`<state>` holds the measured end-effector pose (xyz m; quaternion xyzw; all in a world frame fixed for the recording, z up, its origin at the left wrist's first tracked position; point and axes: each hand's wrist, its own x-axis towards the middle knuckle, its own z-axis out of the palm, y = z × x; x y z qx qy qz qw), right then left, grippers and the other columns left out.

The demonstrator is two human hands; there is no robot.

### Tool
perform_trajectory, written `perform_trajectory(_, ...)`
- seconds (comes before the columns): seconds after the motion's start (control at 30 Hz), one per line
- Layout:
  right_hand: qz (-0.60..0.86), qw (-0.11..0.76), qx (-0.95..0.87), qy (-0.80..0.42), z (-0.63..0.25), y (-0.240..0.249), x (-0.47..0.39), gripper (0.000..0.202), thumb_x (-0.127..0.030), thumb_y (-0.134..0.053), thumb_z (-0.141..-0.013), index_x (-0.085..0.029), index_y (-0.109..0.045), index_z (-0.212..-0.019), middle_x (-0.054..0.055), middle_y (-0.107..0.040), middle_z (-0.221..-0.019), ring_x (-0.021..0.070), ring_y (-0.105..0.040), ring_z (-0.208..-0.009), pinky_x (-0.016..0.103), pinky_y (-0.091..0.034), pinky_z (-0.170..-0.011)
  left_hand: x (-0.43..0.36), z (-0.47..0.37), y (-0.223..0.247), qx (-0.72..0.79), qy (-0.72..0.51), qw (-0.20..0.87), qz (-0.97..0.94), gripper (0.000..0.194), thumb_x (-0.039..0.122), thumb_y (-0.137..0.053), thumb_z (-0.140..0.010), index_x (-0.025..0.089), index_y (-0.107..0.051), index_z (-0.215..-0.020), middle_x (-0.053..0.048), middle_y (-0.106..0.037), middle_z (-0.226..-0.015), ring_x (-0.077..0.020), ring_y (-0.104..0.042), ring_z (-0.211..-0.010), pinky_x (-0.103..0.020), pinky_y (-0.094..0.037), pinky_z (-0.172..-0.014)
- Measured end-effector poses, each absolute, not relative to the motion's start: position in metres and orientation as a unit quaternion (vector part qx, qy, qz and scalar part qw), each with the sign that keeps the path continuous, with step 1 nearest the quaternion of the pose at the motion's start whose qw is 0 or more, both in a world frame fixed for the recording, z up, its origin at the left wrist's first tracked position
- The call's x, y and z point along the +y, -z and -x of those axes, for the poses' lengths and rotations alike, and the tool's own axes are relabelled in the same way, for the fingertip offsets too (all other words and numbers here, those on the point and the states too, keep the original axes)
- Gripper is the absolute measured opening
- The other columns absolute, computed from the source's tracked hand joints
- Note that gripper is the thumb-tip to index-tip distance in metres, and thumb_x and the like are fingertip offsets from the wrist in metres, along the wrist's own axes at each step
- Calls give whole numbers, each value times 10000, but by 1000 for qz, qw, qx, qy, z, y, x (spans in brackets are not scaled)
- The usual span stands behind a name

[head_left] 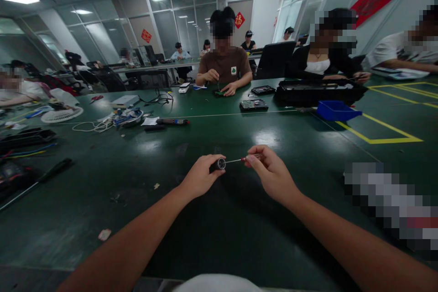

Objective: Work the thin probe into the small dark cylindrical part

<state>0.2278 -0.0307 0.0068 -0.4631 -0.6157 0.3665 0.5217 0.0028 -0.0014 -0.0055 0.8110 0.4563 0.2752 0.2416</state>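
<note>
Near the middle of the dark green table (212, 219), my left hand (201, 174) is closed around a small black cylinder (221, 164) with a silvery round end that faces right. My right hand (273, 171) grips the reddish handle of a screwdriver (236, 160). Its thin metal shaft points left and meets the cylinder's round end; whether the tip sits inside it I cannot tell. My fingers cover most of the cylinder and part of the handle.
Across the table a person (224, 64) handles a small green board. Hard drives (253, 105) and a blue bin (338, 110) lie right of centre. An electric screwdriver (173, 122), cables (126, 117) and a long screwdriver (44, 178) lie left. A blurred-out object (390, 205) is at right.
</note>
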Motion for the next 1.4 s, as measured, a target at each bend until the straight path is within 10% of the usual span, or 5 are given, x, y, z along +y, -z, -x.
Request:
perform_trajectory(0.33, 417, 550, -400, -604, -229, -2, -17, 286, -485, -687, -830, -205, -630, -851, 19, -618, -721, 175, -620, -657, 394, -581, -736, -2, -2, 5, 440, -275, 221, -826, 348, 217, -675, -904, 257, -634, -1247, -38, -689, -1138, -243, -602, -1087, -424, -450, -997)
perform_trajectory(1.4, 459, 550, -599, -359, -225, -8, -32, 253, -468, -571, -936, -221, -618, -967, 43, -717, -851, 199, -706, -790, 373, -567, -768, -4, -4, 2, 459, -270, 211, -819, 355, 248, -688, -900, 259, -643, -1252, -40, -695, -1128, -248, -603, -1074, -447, -422, -1030)
